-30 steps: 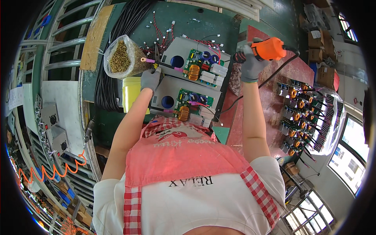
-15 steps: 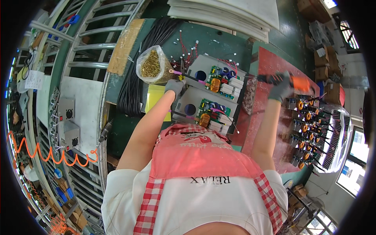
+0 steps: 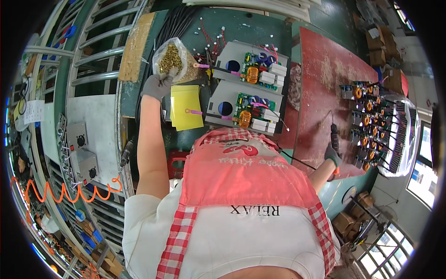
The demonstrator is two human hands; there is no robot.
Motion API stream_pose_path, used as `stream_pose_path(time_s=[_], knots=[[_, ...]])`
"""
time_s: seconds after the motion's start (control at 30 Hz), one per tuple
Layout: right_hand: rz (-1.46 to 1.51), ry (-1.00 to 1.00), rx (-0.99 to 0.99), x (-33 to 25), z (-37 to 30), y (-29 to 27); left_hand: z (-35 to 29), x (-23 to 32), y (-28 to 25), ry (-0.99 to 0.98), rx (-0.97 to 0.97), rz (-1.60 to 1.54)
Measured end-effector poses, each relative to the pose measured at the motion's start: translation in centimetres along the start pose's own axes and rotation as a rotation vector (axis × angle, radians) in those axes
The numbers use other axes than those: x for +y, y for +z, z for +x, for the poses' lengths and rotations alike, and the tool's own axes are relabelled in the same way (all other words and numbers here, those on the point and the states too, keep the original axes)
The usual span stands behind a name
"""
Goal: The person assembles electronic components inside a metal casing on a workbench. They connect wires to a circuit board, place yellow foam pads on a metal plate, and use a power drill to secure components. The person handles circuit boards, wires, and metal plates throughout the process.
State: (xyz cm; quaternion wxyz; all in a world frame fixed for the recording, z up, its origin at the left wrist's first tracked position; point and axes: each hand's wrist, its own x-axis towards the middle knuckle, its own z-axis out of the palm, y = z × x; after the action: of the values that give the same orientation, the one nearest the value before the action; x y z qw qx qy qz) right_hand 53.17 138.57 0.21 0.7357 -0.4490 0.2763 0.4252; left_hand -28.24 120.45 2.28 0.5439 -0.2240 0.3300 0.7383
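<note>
My left hand (image 3: 159, 86), in a grey glove, reaches to a clear plastic bag (image 3: 188, 65) of small brass-coloured screws (image 3: 170, 59). Its fingers are bent together at the lower edge of the pile, and what they pinch is too small to make out. My right hand (image 3: 332, 155), also gloved, grips an electric screwdriver (image 3: 334, 136) low over the red board. Between my hands lie two grey metal panels (image 3: 223, 95), each carrying a green circuit board (image 3: 250, 69) with a copper coil and white blocks. Purple-sleeved cable ends (image 3: 200, 66) stick out to their left.
Yellow sheets (image 3: 186, 109) lie left of the panels. Black cables (image 3: 179, 25) and red wires (image 3: 211, 39) are behind. Several more circuit boards (image 3: 367, 121) stand on the red board (image 3: 320, 60) at right. A roller conveyor (image 3: 100, 53) runs along the left.
My left hand has moved left from the upper panel's cable to the screw bag. My right hand has drawn the screwdriver back towards me, and the view has shifted slightly.
</note>
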Motion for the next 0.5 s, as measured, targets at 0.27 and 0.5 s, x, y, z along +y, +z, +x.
stream_pose_path(time_s=[0.27, 0.5], knots=[[-1.25, -0.542, -0.716, 12.7, -11.9, -1.5, -5.8, -4.1, 2.4, 0.301, 0.05, 0.551], [-1.471, -0.1, -1.774, 32.6, -32.5, 3.4, -10.9, -9.7, -11.1, 0.308, 0.416, 0.561]])
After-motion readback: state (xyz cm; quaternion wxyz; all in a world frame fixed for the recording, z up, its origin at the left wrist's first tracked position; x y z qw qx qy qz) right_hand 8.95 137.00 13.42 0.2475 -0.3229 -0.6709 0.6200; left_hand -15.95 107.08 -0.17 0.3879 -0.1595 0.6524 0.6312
